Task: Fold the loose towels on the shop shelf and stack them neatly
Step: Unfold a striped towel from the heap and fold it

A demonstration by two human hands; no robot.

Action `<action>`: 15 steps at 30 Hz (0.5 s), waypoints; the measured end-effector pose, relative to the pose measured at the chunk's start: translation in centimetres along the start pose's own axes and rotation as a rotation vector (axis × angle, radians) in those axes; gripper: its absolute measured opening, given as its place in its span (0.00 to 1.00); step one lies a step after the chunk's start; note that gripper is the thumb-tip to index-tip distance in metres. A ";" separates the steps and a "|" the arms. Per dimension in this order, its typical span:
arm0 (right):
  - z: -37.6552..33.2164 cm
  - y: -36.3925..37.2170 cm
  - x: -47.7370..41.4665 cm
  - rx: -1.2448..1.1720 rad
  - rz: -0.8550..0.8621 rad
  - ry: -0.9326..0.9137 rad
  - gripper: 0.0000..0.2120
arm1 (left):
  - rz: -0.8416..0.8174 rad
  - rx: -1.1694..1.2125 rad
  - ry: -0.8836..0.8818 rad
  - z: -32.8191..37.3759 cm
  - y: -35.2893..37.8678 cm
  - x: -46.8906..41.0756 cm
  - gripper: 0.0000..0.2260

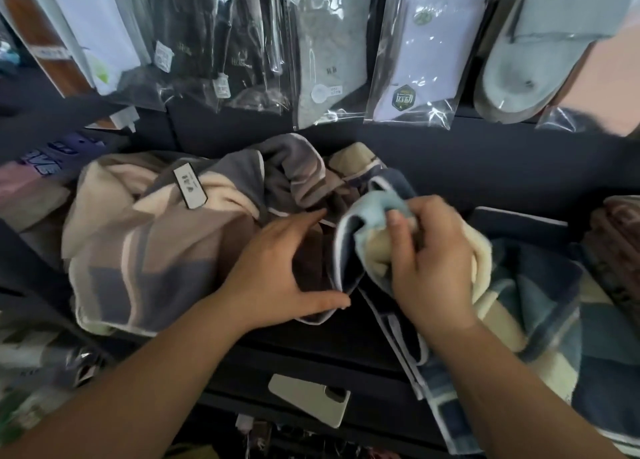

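Dark shelf (311,351) under hanging socks (329,60) holds only crumpled heaps, so I judge nothing is folded or stacked yet. At left the grey-beige towel (145,250) lies loose, with my left hand (277,275) spread wide on its edge. My right hand (433,261) grips a bunched corner of the blue towel (540,302).

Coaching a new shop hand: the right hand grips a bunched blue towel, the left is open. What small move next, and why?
Probably move the left hand over to pinch the white-trimmed edge of the blue towel near the right hand and spread it flat. The right hand holds it only as a crumpled bunch against the brown and grey towel, and the left hand holds nothing.
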State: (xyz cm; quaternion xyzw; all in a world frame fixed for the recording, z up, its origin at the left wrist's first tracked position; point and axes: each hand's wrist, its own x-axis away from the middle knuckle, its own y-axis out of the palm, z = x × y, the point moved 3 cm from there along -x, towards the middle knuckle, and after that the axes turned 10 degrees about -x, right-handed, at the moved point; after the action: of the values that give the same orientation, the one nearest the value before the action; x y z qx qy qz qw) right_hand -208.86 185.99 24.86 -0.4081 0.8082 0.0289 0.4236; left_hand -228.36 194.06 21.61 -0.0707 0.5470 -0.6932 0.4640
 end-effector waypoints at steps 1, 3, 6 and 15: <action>-0.2 0.7 0.4 0.012 -0.043 -0.039 0.10 | -0.013 0.118 -0.011 0.7 0.3 0.0 0.45; -0.3 1.3 1.1 0.033 -0.096 -0.083 0.11 | 0.026 0.252 -0.041 1.2 1.0 -0.3 0.30; 0.2 0.5 1.5 0.003 -0.170 -0.063 0.14 | 0.165 0.240 -0.196 1.0 0.5 -1.3 0.10; 3.9 -3.7 1.2 0.437 -0.253 0.180 0.29 | 0.364 0.478 0.068 3.2 -7.4 -3.2 0.13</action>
State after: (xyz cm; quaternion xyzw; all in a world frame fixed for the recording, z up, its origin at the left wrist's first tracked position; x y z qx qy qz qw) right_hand -204.17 184.29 22.62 -0.4058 0.7723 -0.2358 0.4281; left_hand -228.83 193.90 30.27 0.1628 0.3873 -0.7097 0.5655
